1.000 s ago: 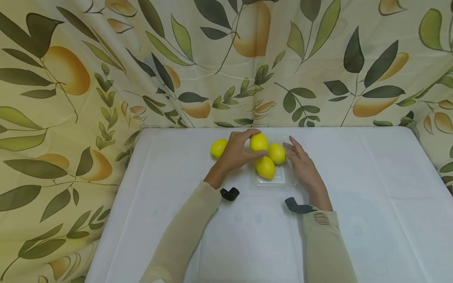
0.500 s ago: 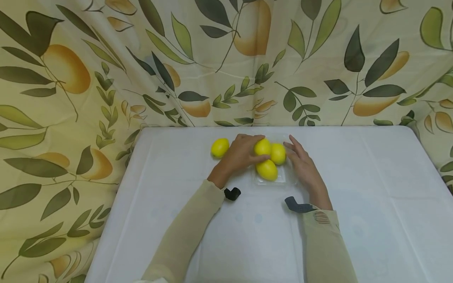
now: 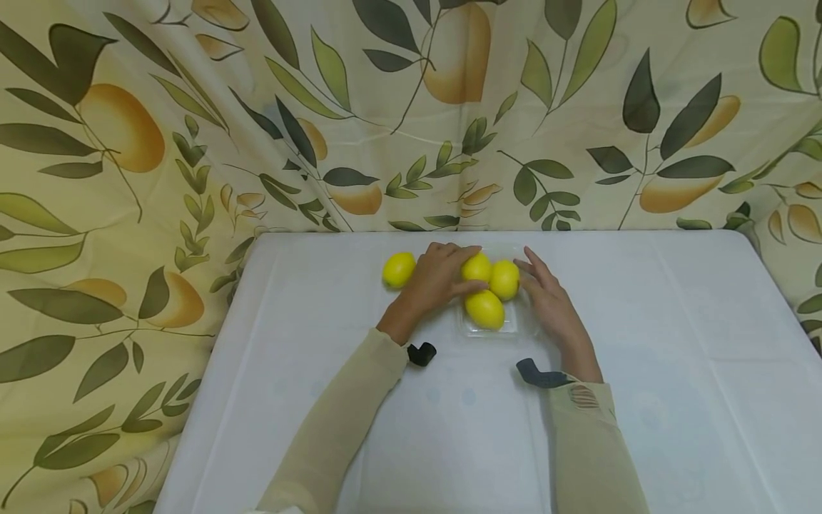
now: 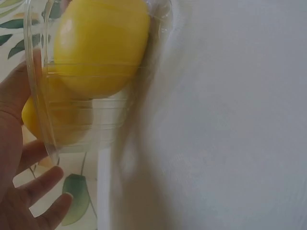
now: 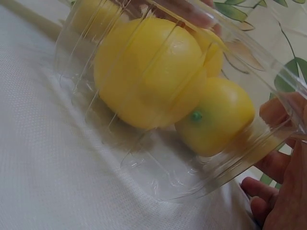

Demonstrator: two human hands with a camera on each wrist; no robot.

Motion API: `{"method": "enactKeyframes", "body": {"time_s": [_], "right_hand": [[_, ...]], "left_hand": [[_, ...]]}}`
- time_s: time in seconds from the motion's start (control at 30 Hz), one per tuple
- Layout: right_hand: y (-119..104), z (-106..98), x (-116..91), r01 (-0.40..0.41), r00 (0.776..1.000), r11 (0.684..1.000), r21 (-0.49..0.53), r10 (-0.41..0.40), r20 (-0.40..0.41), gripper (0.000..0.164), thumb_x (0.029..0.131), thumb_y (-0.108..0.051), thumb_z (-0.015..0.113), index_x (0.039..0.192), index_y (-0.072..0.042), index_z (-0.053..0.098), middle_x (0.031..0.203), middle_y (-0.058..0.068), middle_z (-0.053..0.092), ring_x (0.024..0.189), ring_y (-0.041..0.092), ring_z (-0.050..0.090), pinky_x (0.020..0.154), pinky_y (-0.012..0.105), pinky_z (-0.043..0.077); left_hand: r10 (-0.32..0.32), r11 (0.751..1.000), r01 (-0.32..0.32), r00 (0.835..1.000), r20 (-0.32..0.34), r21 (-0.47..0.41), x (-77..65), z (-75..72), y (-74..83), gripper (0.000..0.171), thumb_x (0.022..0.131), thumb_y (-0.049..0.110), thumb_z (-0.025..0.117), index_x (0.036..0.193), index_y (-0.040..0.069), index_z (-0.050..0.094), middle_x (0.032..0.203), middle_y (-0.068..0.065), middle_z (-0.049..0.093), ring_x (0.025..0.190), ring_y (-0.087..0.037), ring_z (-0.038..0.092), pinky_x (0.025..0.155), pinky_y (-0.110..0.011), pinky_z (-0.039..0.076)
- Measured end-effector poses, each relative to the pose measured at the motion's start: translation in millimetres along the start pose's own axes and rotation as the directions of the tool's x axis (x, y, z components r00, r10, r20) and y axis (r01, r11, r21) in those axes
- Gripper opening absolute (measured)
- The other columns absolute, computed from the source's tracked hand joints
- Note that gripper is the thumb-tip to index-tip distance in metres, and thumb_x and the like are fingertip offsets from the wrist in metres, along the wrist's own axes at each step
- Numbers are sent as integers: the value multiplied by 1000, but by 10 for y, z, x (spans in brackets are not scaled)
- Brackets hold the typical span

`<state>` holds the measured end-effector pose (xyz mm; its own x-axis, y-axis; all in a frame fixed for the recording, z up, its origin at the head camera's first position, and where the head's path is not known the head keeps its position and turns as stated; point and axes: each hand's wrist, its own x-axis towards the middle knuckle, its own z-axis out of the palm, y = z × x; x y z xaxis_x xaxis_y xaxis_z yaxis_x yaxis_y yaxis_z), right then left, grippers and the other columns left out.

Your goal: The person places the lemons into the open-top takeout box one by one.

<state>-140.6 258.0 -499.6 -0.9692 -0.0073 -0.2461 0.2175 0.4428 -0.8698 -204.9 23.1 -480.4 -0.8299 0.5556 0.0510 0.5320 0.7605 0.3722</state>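
Left hand [image 3: 438, 277]: thumb and finger clamped across the yellow fruit [image 3: 477, 267] at 11 o'clock in the clear tray [image 3: 511, 321]. Right hand [image 3: 551, 305]: fingers extended, apart, at the tray's 3 o'clock side. We judge the fruit light, firm and apt to roll; we advise gripping its widest girth. The tray seems thin; support its rim.

Oval yellow lemons [image 3: 484, 310] are brightening a white rectangular tabletop [image 3: 674, 321]; cream fabric curtaining [image 3: 404, 86] is displaying green-leaf, orange-fruit prints [image 3: 642, 93].

Three yellow lemons [image 3: 484, 310], clustered in clear plastic tray [image 3: 511, 323], fourth lemon [image 3: 399, 270] outside
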Motion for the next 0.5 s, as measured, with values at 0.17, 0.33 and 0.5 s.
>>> {"method": "enactKeyframes", "body": {"time_s": [0.17, 0.33, 0.5], "right_hand": [[4, 0, 0, 2, 1000, 1000, -10, -2, -12, 59, 109, -42, 34, 164, -40, 11, 167, 0, 32, 159, 38, 9, 119, 75, 5], [-1, 15, 11, -1, 1000, 1000, -17, 1, -11, 58, 110, -41, 32, 164, -41, 11, 167, 1, 32, 159, 37, 11, 120, 74, 8], [-11, 24, 12, -16, 1000, 999, -43, 16, -16, 58, 110, -43, 31, 163, -42, 10, 168, 0, 32, 159, 37, 10, 119, 74, 7]], "left_hand": [[2, 1000, -2, 1000, 26, 9, 7, 23, -2, 66, 93, 68, 57, 149, 33, 53, 147, 6, 57, 135, -26, 47, 109, -47, 44], [-8, 1000, 8, 998, 59, -14, -4, 64, -2, 63, 95, 67, 57, 148, 35, 53, 146, 9, 56, 134, -25, 46, 104, -47, 46], [-18, 1000, 19, 998, 63, -14, -23, 61, 6, 62, 95, 66, 57, 149, 37, 51, 147, 10, 56, 133, -25, 48, 103, -47, 46]]}}
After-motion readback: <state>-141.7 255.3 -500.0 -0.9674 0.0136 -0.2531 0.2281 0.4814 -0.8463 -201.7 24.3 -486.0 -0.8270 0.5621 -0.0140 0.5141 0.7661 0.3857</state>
